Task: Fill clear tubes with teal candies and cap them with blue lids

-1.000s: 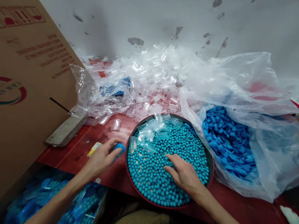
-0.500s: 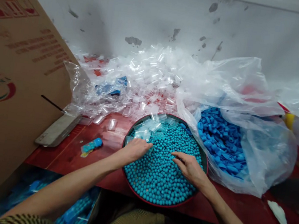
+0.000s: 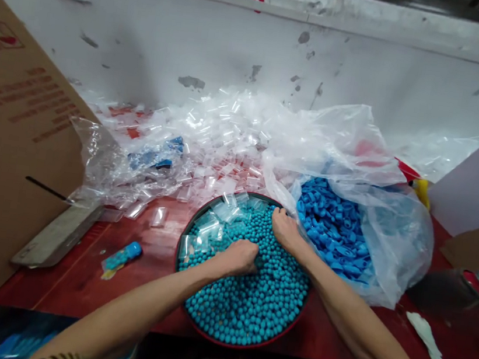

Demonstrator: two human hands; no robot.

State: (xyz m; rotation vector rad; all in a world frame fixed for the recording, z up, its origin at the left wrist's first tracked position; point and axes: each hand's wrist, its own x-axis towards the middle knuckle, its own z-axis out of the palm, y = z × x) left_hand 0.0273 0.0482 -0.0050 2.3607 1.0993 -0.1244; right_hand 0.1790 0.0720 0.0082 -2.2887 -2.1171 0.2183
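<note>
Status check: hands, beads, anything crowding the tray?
Left hand closed, knuckles down in the beads. Right hand on beads at the tray far rim, beside the bag of caps. Small clear bags spill onto the tray's far side.

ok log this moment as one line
left hand: in teal beads | right hand: far rim of round tray | blue caps bag right

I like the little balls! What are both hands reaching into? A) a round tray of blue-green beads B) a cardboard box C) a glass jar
A: the left hand and right hand both rest in the round tray filled with blue-green beads.
</note>
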